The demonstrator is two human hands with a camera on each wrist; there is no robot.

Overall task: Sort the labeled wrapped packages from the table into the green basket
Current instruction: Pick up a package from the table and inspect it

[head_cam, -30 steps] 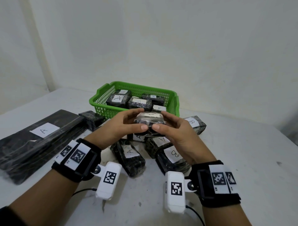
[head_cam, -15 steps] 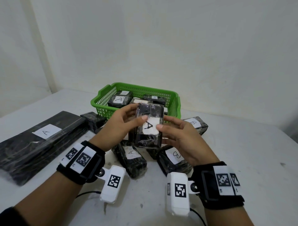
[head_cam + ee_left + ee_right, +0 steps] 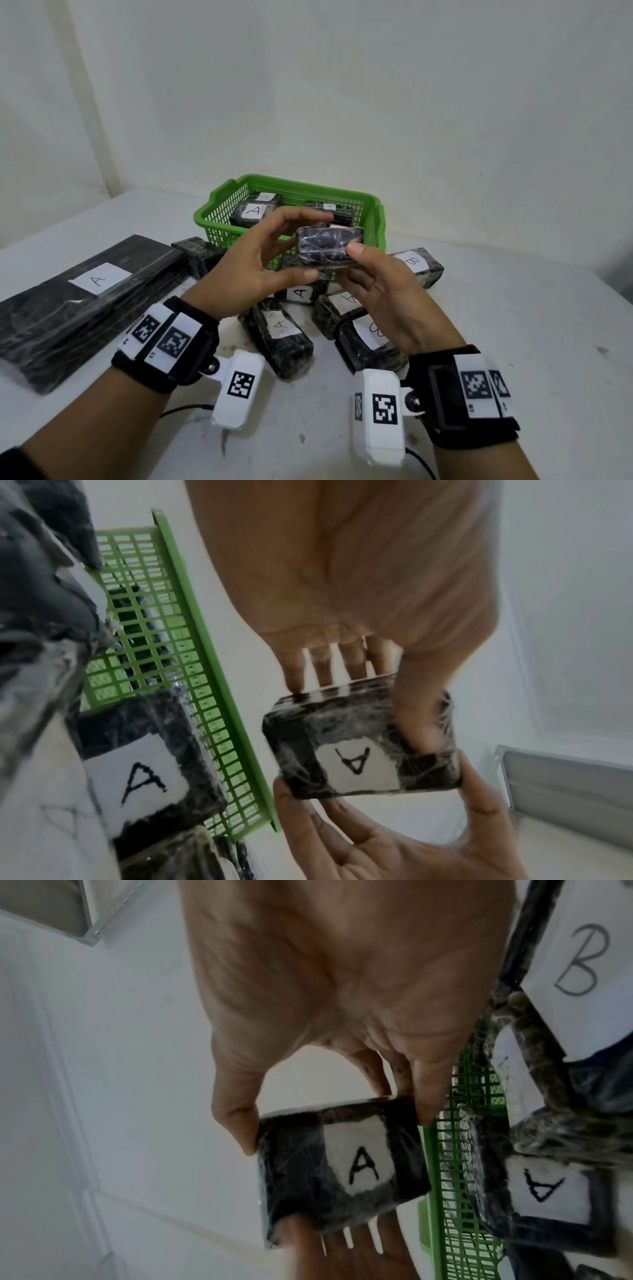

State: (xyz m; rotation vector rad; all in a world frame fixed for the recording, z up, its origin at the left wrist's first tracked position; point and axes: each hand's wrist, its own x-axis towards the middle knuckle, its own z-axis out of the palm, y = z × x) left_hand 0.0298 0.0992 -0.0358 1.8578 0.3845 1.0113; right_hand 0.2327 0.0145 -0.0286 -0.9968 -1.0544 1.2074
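Held package: small, black-wrapped, label "A" turned down and away from the head view; both wrist views read it. It is in the air just in front of the basket, near rim height, above the pile on the table.

Left hand: fingers curled over the far top edge, thumb under the near edge, gripping. Right hand: thumb on the near right corner, fingers beneath and behind, also gripping. Two-handed hold, fingers partly closed around the block.

Basket: at least three packages lie inside; two labels read "A", the rest too small or hidden.

Left on table: three "A" packages and two "B" packages in the cluster below the hands. One more small package at the basket's left corner, label not visible. Long flat "A" bundle far left.

Judgement: roughly midway. This "A" looks bound for the basket; whether "B" items go in too cannot be told.
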